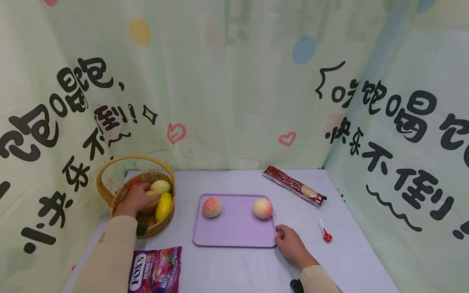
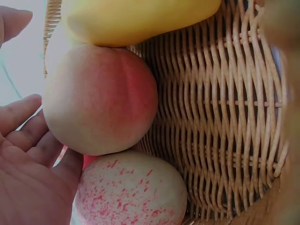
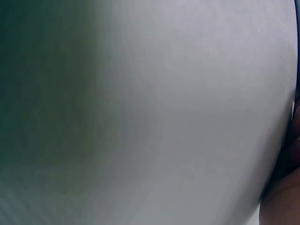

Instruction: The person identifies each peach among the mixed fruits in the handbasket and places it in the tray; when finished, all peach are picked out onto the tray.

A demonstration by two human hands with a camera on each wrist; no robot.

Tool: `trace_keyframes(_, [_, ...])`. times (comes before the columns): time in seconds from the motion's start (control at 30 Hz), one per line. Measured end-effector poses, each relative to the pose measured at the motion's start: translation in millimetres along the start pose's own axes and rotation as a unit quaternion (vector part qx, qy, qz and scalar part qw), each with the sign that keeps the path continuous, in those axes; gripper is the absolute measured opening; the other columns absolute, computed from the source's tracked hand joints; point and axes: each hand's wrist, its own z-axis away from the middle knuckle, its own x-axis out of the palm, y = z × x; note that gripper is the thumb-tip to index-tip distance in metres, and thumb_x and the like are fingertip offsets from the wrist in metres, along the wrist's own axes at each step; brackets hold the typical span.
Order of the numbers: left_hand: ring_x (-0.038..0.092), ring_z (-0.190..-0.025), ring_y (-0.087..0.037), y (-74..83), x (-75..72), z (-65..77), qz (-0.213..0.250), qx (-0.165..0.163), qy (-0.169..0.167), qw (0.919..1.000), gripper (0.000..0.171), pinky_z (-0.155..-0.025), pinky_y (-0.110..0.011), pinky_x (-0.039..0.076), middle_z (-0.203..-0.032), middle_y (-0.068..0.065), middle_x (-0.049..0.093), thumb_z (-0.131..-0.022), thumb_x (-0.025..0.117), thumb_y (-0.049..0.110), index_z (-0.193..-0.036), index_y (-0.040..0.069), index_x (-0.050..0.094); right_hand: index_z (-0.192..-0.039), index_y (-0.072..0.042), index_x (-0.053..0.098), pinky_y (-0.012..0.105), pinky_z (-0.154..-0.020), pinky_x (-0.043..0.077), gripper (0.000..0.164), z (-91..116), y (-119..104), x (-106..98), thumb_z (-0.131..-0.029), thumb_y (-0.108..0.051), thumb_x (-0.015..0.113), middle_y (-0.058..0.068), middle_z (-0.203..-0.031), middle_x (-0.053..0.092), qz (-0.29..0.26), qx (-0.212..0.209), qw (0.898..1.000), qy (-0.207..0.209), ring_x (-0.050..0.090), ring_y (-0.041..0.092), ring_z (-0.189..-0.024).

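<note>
In the head view, my left hand (image 1: 135, 199) reaches into a wicker basket (image 1: 166, 224) at the left. The left wrist view shows its fingers right at the side of a blush peach (image 2: 101, 98), with the thumb apart from it. A speckled peach (image 2: 133, 192) and a yellow mango (image 2: 140, 21) lie on either side. My right hand (image 1: 292, 245) grips the near right corner of a lilac tray (image 1: 234, 234). On the tray sit a speckled peach (image 1: 211, 207) at the left and a paler peach (image 1: 263, 208) at the right.
Also in the basket are a pale yellow fruit (image 1: 160, 186) and a red one (image 1: 138, 184), partly hidden. A purple candy bag (image 1: 155, 269) lies nearest me. A long maroon packet (image 1: 293, 185) and a red lollipop (image 1: 327, 236) lie right of the tray.
</note>
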Motion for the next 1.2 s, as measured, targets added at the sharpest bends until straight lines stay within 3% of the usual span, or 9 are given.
trace_keyframes(0.23, [0.058, -0.111, -0.041, -1.0, -0.3, -6.0, -0.015, 0.012, -0.019, 0.9996, 0.074, -0.098, -0.056, 0.051, -0.134, -0.034, 0.057, -0.089, 0.070, 0.030, -0.143, -0.015, 0.044, -0.131, 0.003, 0.061, 0.029, -0.063, 0.043, 0.038, -0.7, 0.3, 0.7, -0.094, -0.006, 0.062, 0.004, -0.083, 0.056, -0.001, 0.002, 1.000, 0.001, 0.050, 0.018, -0.074])
trace_keyframes(0.43, [0.058, -0.108, -0.038, 1.5, 1.1, -6.3, -0.041, -0.006, -0.033, 0.9986, 0.077, -0.095, -0.052, 0.052, -0.136, -0.036, 0.054, -0.085, 0.072, 0.026, -0.144, -0.015, 0.044, -0.131, 0.004, 0.060, 0.029, -0.062, 0.042, 0.039, -0.4, 1.1, 0.9, -0.094, -0.007, 0.063, 0.004, -0.084, 0.056, -0.006, 0.005, 1.000, -0.009, 0.050, 0.018, -0.073])
trace_keyframes(0.77, [0.057, -0.101, -0.036, 2.8, 0.9, -3.3, -0.051, 0.018, -0.025, 0.9982, 0.074, -0.090, -0.050, 0.052, -0.130, -0.034, 0.057, -0.078, 0.074, 0.019, -0.139, -0.015, 0.049, -0.132, 0.002, 0.061, 0.029, -0.063, 0.043, 0.038, -1.0, -0.4, 2.0, -0.095, -0.008, 0.062, 0.005, -0.084, 0.056, -0.010, 0.015, 1.000, -0.008, 0.050, 0.018, -0.076])
trace_keyframes(1.0, [0.054, -0.097, -0.035, -0.3, 2.0, -5.1, -0.090, 0.033, -0.029, 0.9950, 0.078, -0.082, -0.046, 0.051, -0.126, -0.033, 0.057, -0.071, 0.077, 0.015, -0.137, -0.014, 0.049, -0.131, 0.001, 0.061, 0.030, -0.064, 0.043, 0.038, -1.0, -0.3, 2.6, -0.095, -0.008, 0.062, 0.004, -0.084, 0.056, -0.006, 0.016, 1.000, -0.006, 0.051, 0.019, -0.077])
trace_keyframes(1.2, [0.052, -0.091, -0.034, -5.3, 3.9, -9.3, -0.098, 0.025, -0.041, 0.9940, 0.076, -0.077, -0.043, 0.049, -0.114, -0.025, 0.060, -0.068, 0.080, 0.014, -0.134, -0.010, 0.050, -0.131, 0.002, 0.061, 0.030, -0.064, 0.043, 0.038, -0.9, -0.6, 1.7, -0.095, -0.008, 0.062, 0.004, -0.084, 0.056, -0.002, 0.016, 1.000, -0.004, 0.051, 0.019, -0.077])
